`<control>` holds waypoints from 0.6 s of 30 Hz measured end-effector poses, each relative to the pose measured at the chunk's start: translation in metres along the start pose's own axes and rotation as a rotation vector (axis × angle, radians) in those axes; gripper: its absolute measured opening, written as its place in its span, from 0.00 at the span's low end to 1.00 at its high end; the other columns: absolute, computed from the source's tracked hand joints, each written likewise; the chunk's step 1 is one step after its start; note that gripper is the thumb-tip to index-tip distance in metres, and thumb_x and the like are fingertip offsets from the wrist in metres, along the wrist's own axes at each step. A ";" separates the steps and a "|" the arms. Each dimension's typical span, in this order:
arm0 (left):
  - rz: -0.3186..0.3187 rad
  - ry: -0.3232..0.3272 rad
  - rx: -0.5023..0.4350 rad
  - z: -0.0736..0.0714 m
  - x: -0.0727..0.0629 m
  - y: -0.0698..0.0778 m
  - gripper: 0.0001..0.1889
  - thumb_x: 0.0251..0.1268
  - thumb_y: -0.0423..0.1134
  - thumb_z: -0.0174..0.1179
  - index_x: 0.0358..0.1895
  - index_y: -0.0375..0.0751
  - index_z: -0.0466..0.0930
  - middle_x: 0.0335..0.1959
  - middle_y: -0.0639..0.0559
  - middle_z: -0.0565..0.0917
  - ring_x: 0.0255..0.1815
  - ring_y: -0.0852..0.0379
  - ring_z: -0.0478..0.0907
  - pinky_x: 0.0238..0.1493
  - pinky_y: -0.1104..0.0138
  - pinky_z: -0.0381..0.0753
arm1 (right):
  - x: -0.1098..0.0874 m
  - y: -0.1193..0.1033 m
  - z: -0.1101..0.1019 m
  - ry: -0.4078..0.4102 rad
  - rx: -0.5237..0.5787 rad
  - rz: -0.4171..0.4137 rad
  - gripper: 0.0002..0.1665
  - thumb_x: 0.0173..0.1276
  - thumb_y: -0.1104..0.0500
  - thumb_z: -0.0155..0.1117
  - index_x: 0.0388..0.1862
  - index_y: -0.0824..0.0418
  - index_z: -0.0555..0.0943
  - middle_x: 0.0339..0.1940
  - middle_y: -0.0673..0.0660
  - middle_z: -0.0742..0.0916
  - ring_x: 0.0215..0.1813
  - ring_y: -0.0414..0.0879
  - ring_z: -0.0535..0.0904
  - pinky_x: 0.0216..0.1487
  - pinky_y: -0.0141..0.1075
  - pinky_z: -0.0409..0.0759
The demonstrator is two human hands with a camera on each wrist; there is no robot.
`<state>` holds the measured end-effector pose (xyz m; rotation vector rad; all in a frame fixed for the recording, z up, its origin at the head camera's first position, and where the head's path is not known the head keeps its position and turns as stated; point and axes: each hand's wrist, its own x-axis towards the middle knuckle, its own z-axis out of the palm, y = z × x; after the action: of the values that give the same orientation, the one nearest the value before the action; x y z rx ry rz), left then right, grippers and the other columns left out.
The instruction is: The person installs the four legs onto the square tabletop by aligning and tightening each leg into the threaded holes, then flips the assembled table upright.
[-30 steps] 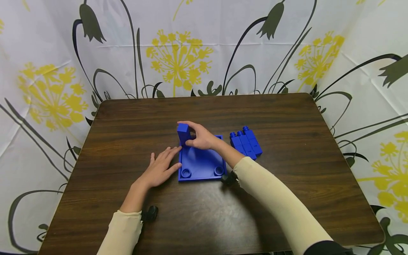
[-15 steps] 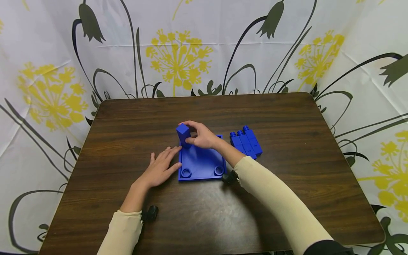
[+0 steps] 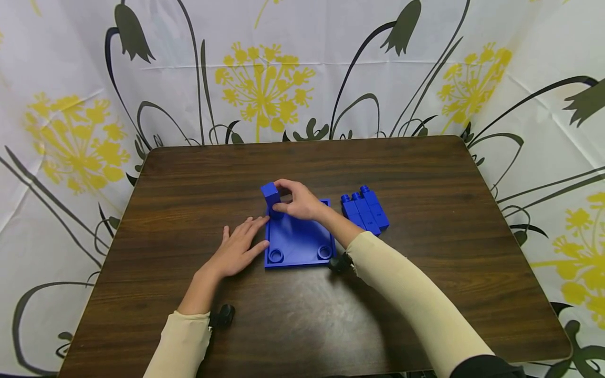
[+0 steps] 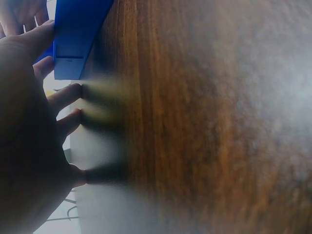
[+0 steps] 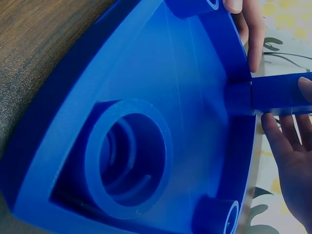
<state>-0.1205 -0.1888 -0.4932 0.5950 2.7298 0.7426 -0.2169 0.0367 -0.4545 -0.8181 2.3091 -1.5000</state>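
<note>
A blue square tray (image 3: pixel 302 244) with a raised rim and round sockets at its corners lies on the table. A blue square post (image 3: pixel 269 193) stands upright at its far left corner, held by my right hand (image 3: pixel 301 202) between thumb and fingers. In the right wrist view the post (image 5: pixel 278 92) meets the corner socket, with a thin seam between them. My left hand (image 3: pixel 236 252) lies beside the tray, its spread fingers straight, forefinger and thumb at the left rim. The left wrist view shows that outer tray wall (image 4: pixel 70 63) under the fingers.
Several blue posts (image 3: pixel 364 210) with round pegs lie side by side on the brown table (image 3: pixel 425 199), just right of the tray. Sockets at the near left (image 3: pixel 275 256) and near right (image 3: pixel 324 252) hold nothing. A patterned curtain (image 3: pixel 302 68) hangs behind the table.
The post has turned about its upright axis in my right hand, and its top has shifted slightly left. My left hand and the tray stay in place.
</note>
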 end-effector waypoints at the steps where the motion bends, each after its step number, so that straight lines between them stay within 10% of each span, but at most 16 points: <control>1: -0.001 0.000 -0.002 0.000 0.000 0.000 0.33 0.75 0.59 0.46 0.79 0.61 0.49 0.78 0.46 0.56 0.79 0.42 0.43 0.64 0.29 0.30 | 0.000 0.000 0.000 0.004 -0.001 0.002 0.24 0.64 0.68 0.69 0.58 0.66 0.75 0.53 0.59 0.82 0.57 0.49 0.77 0.53 0.35 0.79; 18: -0.002 0.003 0.006 0.001 0.000 -0.001 0.33 0.75 0.60 0.45 0.79 0.61 0.49 0.78 0.46 0.56 0.79 0.42 0.44 0.64 0.29 0.30 | -0.003 -0.001 0.003 0.071 -0.115 0.039 0.24 0.62 0.62 0.72 0.56 0.63 0.76 0.49 0.56 0.83 0.55 0.48 0.78 0.59 0.40 0.73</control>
<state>-0.1206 -0.1892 -0.4942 0.5935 2.7359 0.7356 -0.2126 0.0364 -0.4548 -0.7553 2.4680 -1.4139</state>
